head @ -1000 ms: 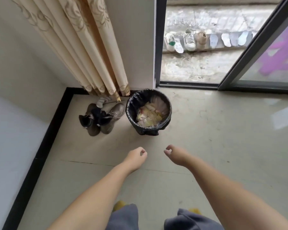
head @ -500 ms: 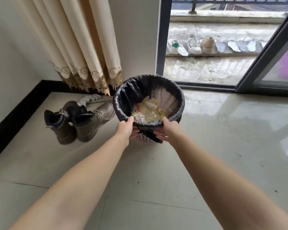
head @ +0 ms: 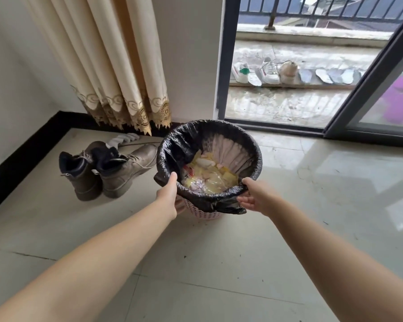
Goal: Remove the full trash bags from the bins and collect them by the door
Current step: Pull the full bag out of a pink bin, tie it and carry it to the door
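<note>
A black trash bag lines a small pink perforated bin on the tiled floor, its top folded over the rim. Yellow and white rubbish fills the lower part. My left hand grips the bag's folded edge at the near-left rim, thumb on top. My right hand pinches the bag's edge at the near-right rim, thumb over the rim and fingers under the hanging plastic. The bin's base is mostly hidden behind the bag and my hands.
A pair of brown boots and a white sock lie left of the bin. Cream curtains hang behind. The sliding glass door stands open onto a balcony with several shoes.
My hands reached the bin and then slid apart along the near rim, taking hold of the bag's edge. The view moved closer to the bin.
</note>
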Demonstrator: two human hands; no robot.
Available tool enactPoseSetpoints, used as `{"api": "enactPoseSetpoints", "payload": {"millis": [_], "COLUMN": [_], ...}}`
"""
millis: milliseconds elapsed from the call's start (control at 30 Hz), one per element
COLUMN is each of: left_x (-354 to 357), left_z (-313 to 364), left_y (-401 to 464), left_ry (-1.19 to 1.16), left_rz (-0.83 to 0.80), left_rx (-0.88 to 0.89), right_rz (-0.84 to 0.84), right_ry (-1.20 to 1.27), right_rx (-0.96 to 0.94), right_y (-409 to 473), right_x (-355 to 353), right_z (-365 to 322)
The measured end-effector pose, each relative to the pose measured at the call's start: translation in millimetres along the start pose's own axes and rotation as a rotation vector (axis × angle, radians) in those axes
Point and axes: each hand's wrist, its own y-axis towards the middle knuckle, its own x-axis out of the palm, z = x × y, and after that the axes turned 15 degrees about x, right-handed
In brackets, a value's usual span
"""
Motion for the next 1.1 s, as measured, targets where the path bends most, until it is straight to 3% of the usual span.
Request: {"api": "enactPoseSetpoints", "payload": {"millis": [133,333,467,567,733,900,1100], "left_x": [-12.7,-9.1,5.5,9.8,8.0,-12.3,-22.6], "left_z": [2.7,-8.4,-14.5,-13.3,2.3,26.5,64.0], "left_y": [7.5,-1.1,-22.4,-33.8,-41.7,-12.9,1.5], "left_ry": [-0.214,-0.260,-0.319,-0.339,-0.368,-0.457,-0.676], "left_rz": [-0.046,-0.079,-0.075,-0.015,-0.004,0.103,0.112], "left_rx": [-0.035,-0.140,-0.113,-0.070,-0.097,-0.069,0.001], "right_rz": [-0.087,-0.079,-0.289,-0.372,-0.207,-0.007,0.092], "right_ry": [0.091,0.123,0.182,0.404,0.778,0.833,0.895], "right_rx": [-0.009,0.161,0.251,0.236,0.126,0.020,-0.212], "right_y": [0.4,11.7,10.0,8.1,0.4,-8.5,-30.8], "right_x": [-9.5,-11.0,19.7,43.0,39.3,2.1,-35.7], "right_z": [12.3,43.3,51.2,45.2,29.2,20.6,-8.6]}}
